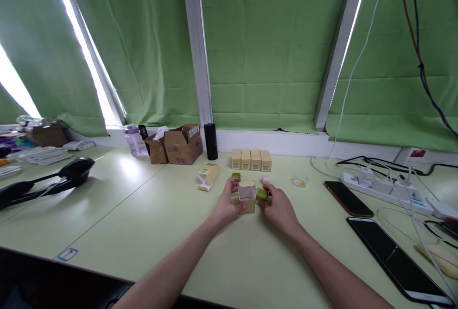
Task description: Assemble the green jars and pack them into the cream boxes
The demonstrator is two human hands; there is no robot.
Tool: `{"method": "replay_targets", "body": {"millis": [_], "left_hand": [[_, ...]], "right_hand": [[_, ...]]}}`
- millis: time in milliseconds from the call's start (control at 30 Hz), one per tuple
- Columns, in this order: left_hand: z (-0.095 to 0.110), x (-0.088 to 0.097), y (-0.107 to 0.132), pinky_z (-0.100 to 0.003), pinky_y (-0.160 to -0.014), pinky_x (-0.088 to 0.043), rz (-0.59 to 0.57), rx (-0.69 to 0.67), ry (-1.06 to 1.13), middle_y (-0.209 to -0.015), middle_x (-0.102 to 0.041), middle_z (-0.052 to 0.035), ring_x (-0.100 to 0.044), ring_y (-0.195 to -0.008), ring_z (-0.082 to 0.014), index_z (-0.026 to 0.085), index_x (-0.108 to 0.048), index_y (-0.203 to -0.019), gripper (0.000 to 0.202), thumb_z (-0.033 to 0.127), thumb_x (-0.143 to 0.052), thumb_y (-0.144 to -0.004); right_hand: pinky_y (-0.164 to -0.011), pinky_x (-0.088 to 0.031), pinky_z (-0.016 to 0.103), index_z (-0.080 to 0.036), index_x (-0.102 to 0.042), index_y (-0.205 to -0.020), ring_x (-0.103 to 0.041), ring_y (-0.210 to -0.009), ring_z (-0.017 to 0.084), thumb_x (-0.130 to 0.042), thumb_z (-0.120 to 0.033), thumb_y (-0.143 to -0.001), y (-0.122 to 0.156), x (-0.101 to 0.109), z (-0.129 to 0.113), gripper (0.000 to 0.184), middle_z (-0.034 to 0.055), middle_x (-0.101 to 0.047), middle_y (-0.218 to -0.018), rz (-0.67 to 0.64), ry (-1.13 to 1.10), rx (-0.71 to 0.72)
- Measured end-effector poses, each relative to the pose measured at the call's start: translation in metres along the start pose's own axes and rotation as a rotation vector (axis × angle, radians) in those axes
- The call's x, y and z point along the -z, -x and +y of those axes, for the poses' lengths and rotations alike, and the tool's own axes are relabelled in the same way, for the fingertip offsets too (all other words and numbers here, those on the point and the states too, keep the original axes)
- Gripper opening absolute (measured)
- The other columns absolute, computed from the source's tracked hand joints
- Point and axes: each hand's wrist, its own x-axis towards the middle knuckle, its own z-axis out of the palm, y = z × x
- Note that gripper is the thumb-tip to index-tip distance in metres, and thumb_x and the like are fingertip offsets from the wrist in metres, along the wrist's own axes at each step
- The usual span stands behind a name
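Observation:
My left hand (228, 202) is wrapped around a small beige carton (247, 197) that stands upright on the pale green table (150, 213) with its top flaps open. My right hand (278, 206) pinches a small green jar (262, 194) right beside the carton's open top. Another green jar (235, 175) sits just behind the carton. An opened beige carton (208, 176) lies on its side to the left. A row of several closed beige cartons (251, 160) stands further back near the wall.
A black cylinder (211, 141) and two open cardboard boxes (179, 145) stand at the back left, with a clear bottle (135, 140). A power strip (382, 186), cables, a phone (348, 198) and a tablet (393, 256) lie on the right. A black device (46, 181) lies at the left.

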Motion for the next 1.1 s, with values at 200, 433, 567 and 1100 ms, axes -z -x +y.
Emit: {"method": "replay_targets", "body": {"millis": [200, 433, 567, 1100], "left_hand": [[0.022, 0.003, 0.004, -0.047, -0.110, -0.046, 0.146, -0.276, -0.183, -0.121, -0.062, -0.0091, -0.061, -0.121, -0.0276, 0.023, -0.059, -0.109, 0.034, 0.013, -0.071, -0.079], [0.023, 0.000, 0.005, -0.048, -0.109, -0.050, 0.076, -0.285, -0.344, -0.135, -0.062, -0.0131, -0.062, -0.128, -0.0298, 0.023, -0.078, -0.098, 0.015, 0.022, -0.064, -0.092], [0.018, -0.003, 0.004, -0.043, -0.107, -0.052, 0.077, -0.227, -0.327, -0.126, -0.073, -0.0120, -0.067, -0.121, -0.0272, 0.022, -0.076, -0.113, 0.024, 0.027, -0.059, -0.097], [0.012, 0.004, -0.003, -0.036, -0.097, -0.049, 0.141, 0.047, -0.032, -0.127, -0.075, -0.0102, -0.065, -0.108, -0.0235, 0.019, -0.075, -0.126, 0.049, 0.017, -0.060, -0.079]], "right_hand": [[-0.090, -0.053, 0.037, -0.021, -0.063, -0.129, -0.066, -0.115, 0.030, -0.061, -0.013, -0.084, 0.001, 0.001, -0.001, 0.046, 0.0117, -0.074, -0.122, 0.018, -0.017, 0.006], [-0.096, -0.052, 0.039, -0.020, -0.061, -0.131, -0.064, -0.119, 0.031, -0.059, -0.013, -0.084, 0.002, 0.000, -0.001, 0.047, 0.0118, -0.072, -0.127, 0.053, -0.047, 0.028], [-0.096, -0.052, 0.039, -0.020, -0.061, -0.131, -0.064, -0.119, 0.030, -0.059, -0.014, -0.085, 0.002, 0.000, -0.002, 0.047, 0.0117, -0.072, -0.128, 0.064, -0.067, 0.022], [-0.093, -0.053, 0.040, -0.021, -0.062, -0.128, -0.065, -0.117, 0.031, -0.060, -0.011, -0.082, 0.001, -0.001, 0.000, 0.047, 0.0112, -0.073, -0.126, 0.085, -0.069, 0.049]]}}
